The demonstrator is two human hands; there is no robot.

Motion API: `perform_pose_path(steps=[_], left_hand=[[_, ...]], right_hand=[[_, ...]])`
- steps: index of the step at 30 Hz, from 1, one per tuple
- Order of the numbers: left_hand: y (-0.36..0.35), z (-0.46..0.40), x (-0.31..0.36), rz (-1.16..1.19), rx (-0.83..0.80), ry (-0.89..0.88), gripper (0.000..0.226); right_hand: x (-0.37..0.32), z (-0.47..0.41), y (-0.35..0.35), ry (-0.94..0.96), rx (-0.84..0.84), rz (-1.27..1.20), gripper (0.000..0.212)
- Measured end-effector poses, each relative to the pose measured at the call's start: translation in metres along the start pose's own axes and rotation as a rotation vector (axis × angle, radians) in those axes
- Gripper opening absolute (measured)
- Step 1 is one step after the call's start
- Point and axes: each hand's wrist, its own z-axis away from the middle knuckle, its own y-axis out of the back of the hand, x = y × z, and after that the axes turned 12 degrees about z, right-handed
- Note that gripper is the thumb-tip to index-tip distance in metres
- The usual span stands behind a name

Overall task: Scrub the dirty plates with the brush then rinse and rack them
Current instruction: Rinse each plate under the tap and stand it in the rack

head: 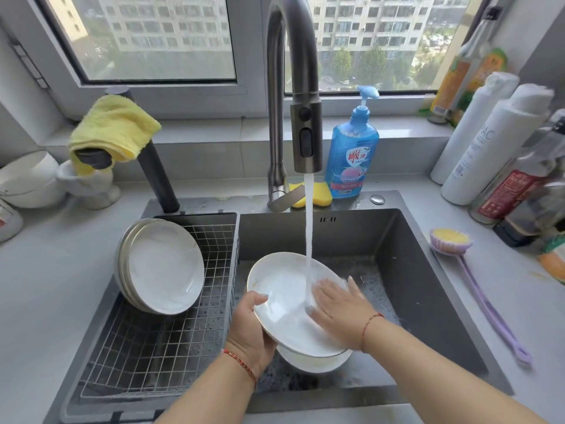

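Head view: the left hand (250,328) grips the rim of a white plate (284,298), tilted over the sink (428,270) under the tap's (305,133) running stream. The right hand (339,310) lies flat on the plate's face, fingers straight. Another plate (315,361) lies beneath. Stacked plates (162,267) lean in the rack (171,347) (left compartment). The brush (477,286) lies on the counter, right of the sink.

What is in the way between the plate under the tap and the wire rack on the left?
Nothing visible. The plate, gripped by the left hand and rubbed by the right hand, sits just right of the rack. Racked plates lean at its far left; the near part is free.
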Motion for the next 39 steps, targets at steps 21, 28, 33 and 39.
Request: perform_pose_path(steps=[21, 28, 33, 39], left_hand=[[-0.063, -0.053, -0.035, -0.426, 0.075, 0.115, 0.017], [-0.072, -0.069, -0.025, -0.281, 0.121, 0.143, 0.034], [-0.057, -0.068, -0.026, -0.322, 0.175, 0.174, 0.037], [-0.032, -0.054, -0.016, -0.327, 0.273, 0.186, 0.029]], right_hand=[[0.025, 0.068, -0.030, -0.058, 0.266, -0.974, 0.044], [0.036, 0.068, -0.025, -0.028, 0.279, -1.567, 0.053], [0.036, 0.051, -0.028, -0.086, 0.299, -1.964, 0.077], [0.023, 0.024, -0.034, -0.192, 0.247, -2.411, 0.101]])
